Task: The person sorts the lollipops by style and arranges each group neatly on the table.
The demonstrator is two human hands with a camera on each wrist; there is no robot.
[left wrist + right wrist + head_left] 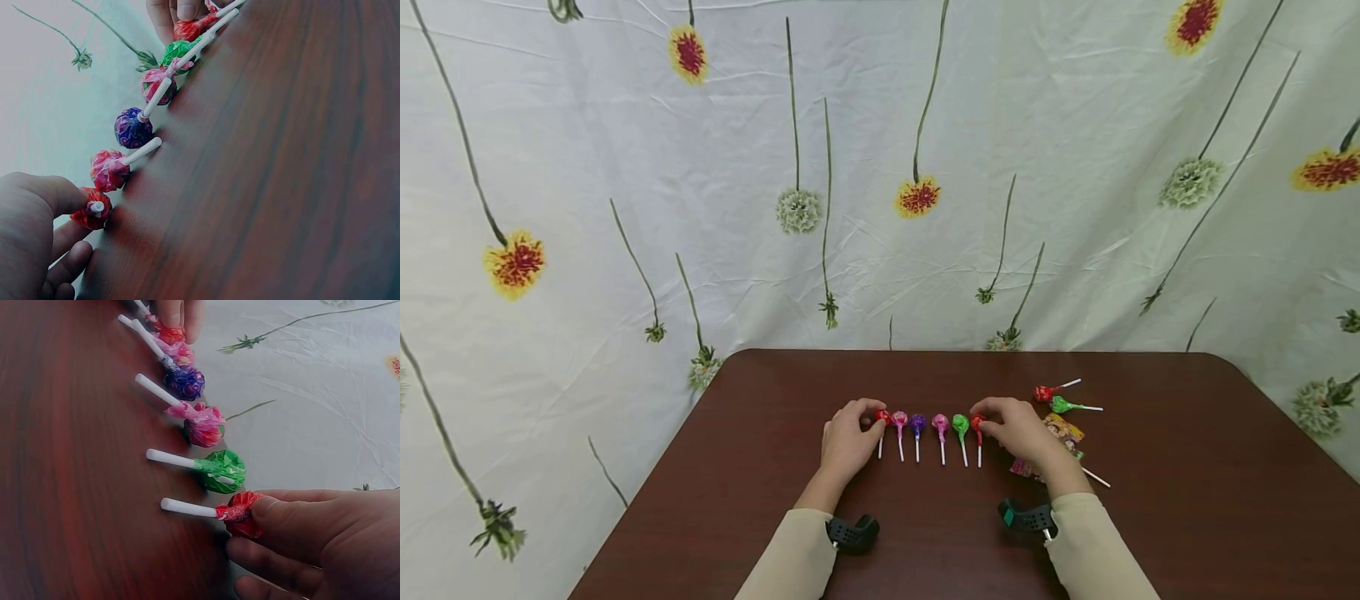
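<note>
On the bench (940, 542), our left hand (847, 439) pinches the left-end red lollipop (99, 217) by its head and our right hand (1021, 431) pinches the right-end red lollipop (239, 515) likewise, each grip closed down to its sweet's width. Pushing inward, we could knock the adjoining pink lollipop (110, 170) or green lollipop (222, 470), whose round heads would likely roll. Drawing back low, our right hand might drag the colourful wrappers (1063, 427).
</note>
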